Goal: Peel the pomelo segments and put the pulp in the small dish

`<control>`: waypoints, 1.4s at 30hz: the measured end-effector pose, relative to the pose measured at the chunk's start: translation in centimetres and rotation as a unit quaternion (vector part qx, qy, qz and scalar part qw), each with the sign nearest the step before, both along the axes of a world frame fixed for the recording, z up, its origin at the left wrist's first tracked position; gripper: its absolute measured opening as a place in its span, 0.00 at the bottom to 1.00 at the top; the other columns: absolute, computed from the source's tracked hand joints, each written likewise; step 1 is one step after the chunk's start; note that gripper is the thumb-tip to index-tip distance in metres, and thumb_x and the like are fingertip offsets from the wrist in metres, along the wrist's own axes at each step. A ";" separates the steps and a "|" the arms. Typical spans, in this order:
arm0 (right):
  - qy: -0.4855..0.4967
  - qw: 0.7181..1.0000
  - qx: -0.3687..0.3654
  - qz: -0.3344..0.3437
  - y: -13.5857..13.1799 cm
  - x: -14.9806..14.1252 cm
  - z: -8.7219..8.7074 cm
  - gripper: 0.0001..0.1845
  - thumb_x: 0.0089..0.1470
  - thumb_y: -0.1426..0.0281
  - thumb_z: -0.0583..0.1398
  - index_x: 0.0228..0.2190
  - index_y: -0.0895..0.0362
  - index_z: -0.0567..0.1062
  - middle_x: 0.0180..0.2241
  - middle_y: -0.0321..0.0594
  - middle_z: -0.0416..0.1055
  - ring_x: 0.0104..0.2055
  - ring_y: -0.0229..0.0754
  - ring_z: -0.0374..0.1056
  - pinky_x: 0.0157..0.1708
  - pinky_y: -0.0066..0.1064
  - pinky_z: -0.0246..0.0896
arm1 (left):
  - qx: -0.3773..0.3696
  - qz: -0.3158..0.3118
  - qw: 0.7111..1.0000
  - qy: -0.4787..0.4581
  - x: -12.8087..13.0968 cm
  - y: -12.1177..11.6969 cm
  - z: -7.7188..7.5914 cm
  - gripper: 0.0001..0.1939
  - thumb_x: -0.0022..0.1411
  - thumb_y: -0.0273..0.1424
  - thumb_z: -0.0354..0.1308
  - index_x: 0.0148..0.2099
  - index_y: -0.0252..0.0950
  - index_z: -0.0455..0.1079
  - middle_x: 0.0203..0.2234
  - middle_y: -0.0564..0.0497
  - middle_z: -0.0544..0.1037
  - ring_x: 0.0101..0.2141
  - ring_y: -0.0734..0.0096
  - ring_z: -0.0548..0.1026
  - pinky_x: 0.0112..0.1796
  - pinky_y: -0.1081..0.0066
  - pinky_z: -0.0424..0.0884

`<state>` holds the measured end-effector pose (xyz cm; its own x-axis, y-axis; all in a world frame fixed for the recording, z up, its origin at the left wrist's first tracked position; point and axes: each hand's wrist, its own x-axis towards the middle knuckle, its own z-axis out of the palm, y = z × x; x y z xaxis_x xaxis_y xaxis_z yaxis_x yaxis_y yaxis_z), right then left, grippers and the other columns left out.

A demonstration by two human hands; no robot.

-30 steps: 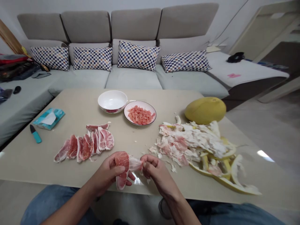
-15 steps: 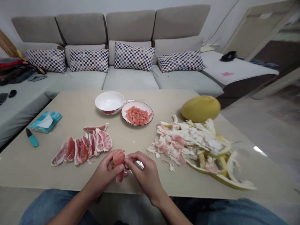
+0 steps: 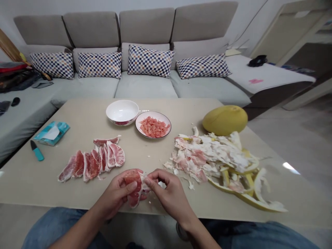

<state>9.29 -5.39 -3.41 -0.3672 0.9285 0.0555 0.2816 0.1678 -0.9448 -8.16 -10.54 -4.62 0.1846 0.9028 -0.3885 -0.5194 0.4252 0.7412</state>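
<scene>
My left hand [image 3: 117, 194] is closed round a pink pomelo segment [image 3: 132, 186] at the near edge of the beige table [image 3: 85, 121]. My right hand [image 3: 169, 193] pinches the thin white membrane on the segment's right side, fingertips pressed together against the fruit. A row of several pomelo segments [image 3: 92, 162] lies just left of my hands. Beyond them stand a white bowl [image 3: 122, 112] and a plate of peeled pink flesh [image 3: 153, 125].
A heap of peel and pith [image 3: 220, 162] covers the table's right side, with a whole yellow pomelo [image 3: 225, 120] behind it. At the far left lie a teal-handled knife [image 3: 36, 150] and a tissue pack [image 3: 52, 132]. A grey sofa with checked cushions stands behind.
My right hand, which held the membrane pulled out to the right a second ago, has come back against the segment. The view shifted slightly.
</scene>
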 end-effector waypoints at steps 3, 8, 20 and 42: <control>-0.012 1.000 -0.008 -0.020 0.1 0.5 0.1 0.08 0.52 0.67 0.61 0.24 0.57 0.76 0.24 0.36 0.73 0.28 0.39 0.67 0.30 0.27 0.59 | 0.010 -0.030 0.999 -0.010 0.0 -0.2 0.0 0.18 0.59 0.30 0.61 0.51 0.33 0.69 0.37 0.43 0.78 0.39 0.60 0.77 0.44 0.54 0.73; -0.030 0.999 -0.012 -0.040 1.3 2.6 0.2 0.11 0.53 0.64 0.60 0.25 0.57 0.75 0.24 0.36 0.72 0.28 0.39 0.66 0.30 0.28 0.59 | 0.004 -0.042 0.999 -0.026 -0.8 0.2 0.4 0.16 0.61 0.31 0.59 0.51 0.33 0.70 0.37 0.43 0.77 0.39 0.57 0.78 0.41 0.55 0.75; -0.124 0.978 0.118 -0.120 3.4 7.5 -1.1 0.16 0.57 0.62 0.56 0.43 0.54 0.77 0.39 0.43 0.77 0.35 0.44 0.72 0.36 0.34 0.67 | 0.014 0.013 1.000 -0.009 -1.3 0.9 -0.2 0.12 0.61 0.31 0.58 0.48 0.36 0.67 0.38 0.45 0.75 0.33 0.62 0.78 0.32 0.62 0.77; -0.030 0.997 0.075 0.000 1.2 2.3 0.8 0.08 0.56 0.67 0.59 0.34 0.54 0.79 0.34 0.41 0.77 0.38 0.43 0.72 0.40 0.31 0.65 | 0.023 0.004 0.999 -0.030 -0.7 0.8 0.2 0.16 0.54 0.30 0.66 0.47 0.37 0.72 0.37 0.48 0.73 0.36 0.63 0.77 0.40 0.61 0.74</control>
